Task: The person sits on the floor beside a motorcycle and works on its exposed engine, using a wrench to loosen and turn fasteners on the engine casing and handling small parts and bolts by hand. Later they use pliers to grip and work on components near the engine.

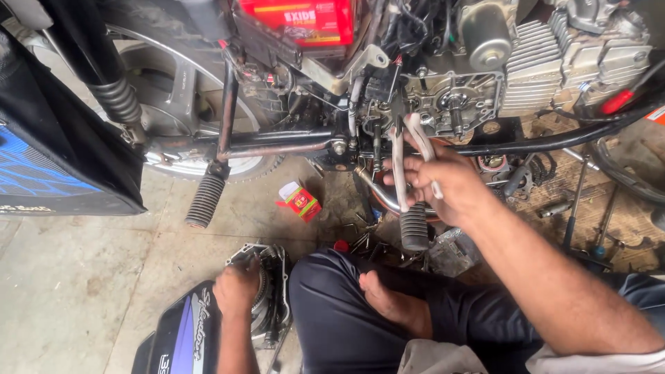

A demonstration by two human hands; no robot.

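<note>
Layout, seen from above the seated person. The motorcycle engine (pixel 478 83) stands at the far side, its rear wheel (pixel 173 104) to the left. The right hand (pixel 443 183) holds pliers (pixel 409 156) against the engine's lower casing, above a footpeg (pixel 414 226). A second footpeg (pixel 206 201) hangs to the left. A small box (pixel 299 201) lies on the floor (pixel 83 291) between the footpegs. The left hand (pixel 237 287) rests on a clutch cover (pixel 270 291) near the floor's front edge, left of the person's knee (pixel 332 298). Loose tools (pixel 582 215) lie at right.

Matt ribbed rubber on footpeg (pixel 206 201); dull finned cast metal on engine (pixel 554 59); white plastic-coated handles on pliers (pixel 409 156); rough grey concrete floor (pixel 76 284); glossy cardboard on small red box (pixel 300 201).
</note>
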